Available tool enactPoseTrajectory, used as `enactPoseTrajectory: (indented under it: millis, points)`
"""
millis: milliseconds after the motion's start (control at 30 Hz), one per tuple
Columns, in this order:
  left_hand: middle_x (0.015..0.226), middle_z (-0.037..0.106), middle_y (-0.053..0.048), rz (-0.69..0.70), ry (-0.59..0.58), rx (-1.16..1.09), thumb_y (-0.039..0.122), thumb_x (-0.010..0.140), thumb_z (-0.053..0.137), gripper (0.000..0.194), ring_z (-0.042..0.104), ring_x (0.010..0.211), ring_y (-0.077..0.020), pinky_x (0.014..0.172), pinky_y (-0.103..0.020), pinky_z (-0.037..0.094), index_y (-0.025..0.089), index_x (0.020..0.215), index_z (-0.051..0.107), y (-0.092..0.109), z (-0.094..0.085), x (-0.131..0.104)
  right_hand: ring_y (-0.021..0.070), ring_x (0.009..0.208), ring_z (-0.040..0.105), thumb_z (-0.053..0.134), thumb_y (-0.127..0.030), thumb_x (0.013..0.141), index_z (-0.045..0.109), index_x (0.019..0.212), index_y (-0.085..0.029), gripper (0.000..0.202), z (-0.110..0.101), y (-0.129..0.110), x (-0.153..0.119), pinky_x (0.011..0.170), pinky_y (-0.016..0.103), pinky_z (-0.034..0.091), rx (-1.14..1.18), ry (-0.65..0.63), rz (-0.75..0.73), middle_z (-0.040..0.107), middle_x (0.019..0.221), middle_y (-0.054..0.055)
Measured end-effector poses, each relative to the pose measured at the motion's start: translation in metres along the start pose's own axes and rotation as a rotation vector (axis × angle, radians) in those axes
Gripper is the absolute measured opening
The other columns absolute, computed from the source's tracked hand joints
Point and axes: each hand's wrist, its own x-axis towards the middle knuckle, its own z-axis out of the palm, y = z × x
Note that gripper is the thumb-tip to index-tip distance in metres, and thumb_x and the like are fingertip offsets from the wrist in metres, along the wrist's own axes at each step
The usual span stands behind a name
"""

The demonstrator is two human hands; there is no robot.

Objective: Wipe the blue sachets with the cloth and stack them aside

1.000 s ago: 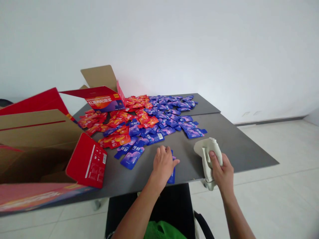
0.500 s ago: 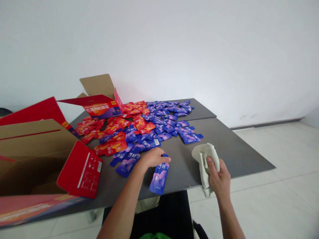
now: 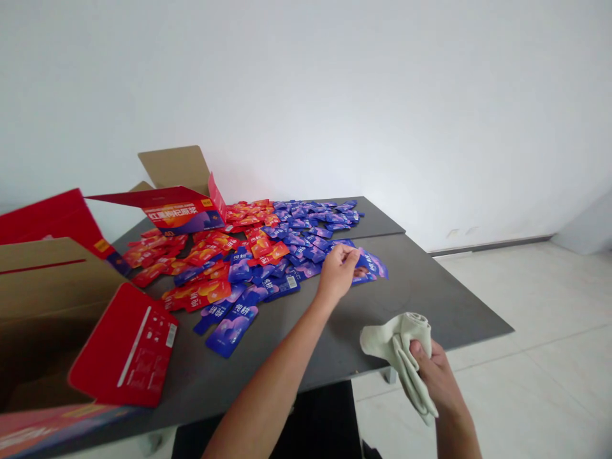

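My left hand [image 3: 338, 271] is reached out over the right part of the pile, its fingers pinched on a blue-purple sachet [image 3: 374, 261] that points away to the right. Part of that sachet is hidden behind the fingers, and other blue sachets lie right beneath or beside it. At the table's front edge, my right hand [image 3: 437, 370] grips a folded pale green cloth [image 3: 406, 347], one end hanging down. Closer in, a loose blue sachet [image 3: 233, 328] lies flat with printed white characters.
Many red-orange sachets [image 3: 205, 290] and blue sachets [image 3: 299, 223] cover the grey table [image 3: 430, 299]. An open red carton [image 3: 184, 213] stands at the back left. A bigger open carton [image 3: 131, 347] fills the near left. A white wall [image 3: 382, 95] rises behind.
My left hand has carried the blue sachet forward and right, from the table's front to the right side of the pile. The cloth in my right hand has shifted slightly down and right.
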Motion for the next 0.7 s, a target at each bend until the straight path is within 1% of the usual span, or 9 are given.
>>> enactPoseTrajectory:
  millis: [67, 133, 267, 367, 433, 500, 567, 633, 700]
  points:
    - [0.083, 0.068, 0.000, -0.016, 0.035, -0.118, 0.039, 0.095, 0.069, 0.025, 0.074, 0.069, -0.0136, 0.071, -0.029, 0.064, 0.018, 0.093, 0.057, -0.016, 0.023, 0.007, 0.0134, 0.050, 0.041, 0.076, -0.068, 0.078, 0.067, 0.070, -0.018, 0.052, 0.002, -0.001, 0.000, 0.045, 0.024, 0.037, -0.021, -0.043, -0.031, 0.051, 0.057, 0.000]
    - [0.088, 0.068, -0.002, -0.033, 0.074, -0.212, 0.038, 0.093, 0.073, 0.027, 0.076, 0.073, -0.0143, 0.078, -0.033, 0.065, 0.017, 0.094, 0.057, -0.032, 0.042, 0.012, 0.0144, 0.053, 0.043, 0.075, -0.066, 0.080, 0.069, 0.071, -0.018, 0.049, 0.003, -0.003, 0.001, 0.047, 0.025, 0.040, -0.042, -0.076, -0.058, 0.054, 0.060, 0.001]
    - [0.089, 0.068, -0.004, -0.079, 0.117, -0.327, 0.028, 0.093, 0.073, 0.021, 0.076, 0.070, -0.0149, 0.082, -0.040, 0.066, 0.015, 0.092, 0.055, -0.058, 0.079, 0.017, 0.0161, 0.055, 0.047, 0.074, -0.064, 0.082, 0.070, 0.071, -0.018, 0.047, 0.001, -0.005, 0.004, 0.049, 0.025, 0.042, -0.073, -0.120, -0.086, 0.055, 0.062, 0.002]
    - [0.088, 0.068, -0.005, -0.097, 0.114, -0.375, 0.024, 0.093, 0.071, 0.019, 0.075, 0.070, -0.0149, 0.081, -0.039, 0.066, 0.014, 0.091, 0.055, -0.069, 0.105, 0.021, 0.0171, 0.056, 0.048, 0.071, -0.062, 0.085, 0.072, 0.076, -0.020, 0.043, -0.002, -0.003, 0.005, 0.049, 0.025, 0.043, -0.078, -0.162, -0.105, 0.057, 0.065, 0.003]
    - [0.089, 0.069, -0.006, -0.089, 0.096, -0.389, 0.026, 0.094, 0.071, 0.019, 0.076, 0.076, -0.0155, 0.082, -0.036, 0.066, 0.015, 0.092, 0.056, -0.072, 0.120, 0.026, 0.0175, 0.056, 0.048, 0.069, -0.062, 0.086, 0.073, 0.078, -0.020, 0.042, -0.004, -0.001, 0.005, 0.048, 0.026, 0.042, -0.085, -0.182, -0.112, 0.057, 0.065, 0.003]
    - [0.093, 0.070, -0.007, -0.073, 0.070, -0.378, 0.029, 0.095, 0.070, 0.020, 0.077, 0.084, -0.0167, 0.084, -0.034, 0.065, 0.015, 0.097, 0.057, -0.075, 0.129, 0.031, 0.0178, 0.056, 0.048, 0.068, -0.062, 0.087, 0.072, 0.077, -0.020, 0.043, -0.005, 0.000, 0.005, 0.047, 0.026, 0.042, -0.094, -0.189, -0.109, 0.056, 0.063, 0.003]
    - [0.099, 0.072, -0.009, -0.067, 0.046, -0.325, 0.032, 0.097, 0.068, 0.020, 0.077, 0.088, -0.0177, 0.084, -0.033, 0.065, 0.015, 0.102, 0.057, -0.080, 0.132, 0.034, 0.0180, 0.055, 0.048, 0.068, -0.063, 0.086, 0.071, 0.074, -0.020, 0.045, -0.005, 0.000, 0.005, 0.046, 0.026, 0.041, -0.099, -0.191, -0.111, 0.054, 0.061, 0.003]
    - [0.101, 0.073, -0.010, -0.084, 0.025, -0.223, 0.031, 0.099, 0.065, 0.018, 0.078, 0.087, -0.0183, 0.080, -0.033, 0.065, 0.016, 0.104, 0.056, -0.089, 0.127, 0.033, 0.0177, 0.055, 0.047, 0.068, -0.064, 0.086, 0.070, 0.071, -0.020, 0.047, -0.005, -0.001, 0.005, 0.046, 0.026, 0.042, -0.101, -0.193, -0.120, 0.053, 0.061, 0.003]
    - [0.098, 0.073, -0.012, -0.111, -0.010, -0.081, 0.027, 0.099, 0.061, 0.013, 0.077, 0.079, -0.0194, 0.071, -0.033, 0.065, 0.015, 0.103, 0.057, -0.099, 0.118, 0.025, 0.0172, 0.055, 0.047, 0.068, -0.064, 0.086, 0.070, 0.070, -0.019, 0.047, -0.006, -0.002, 0.006, 0.047, 0.026, 0.042, -0.104, -0.201, -0.128, 0.055, 0.063, 0.004]
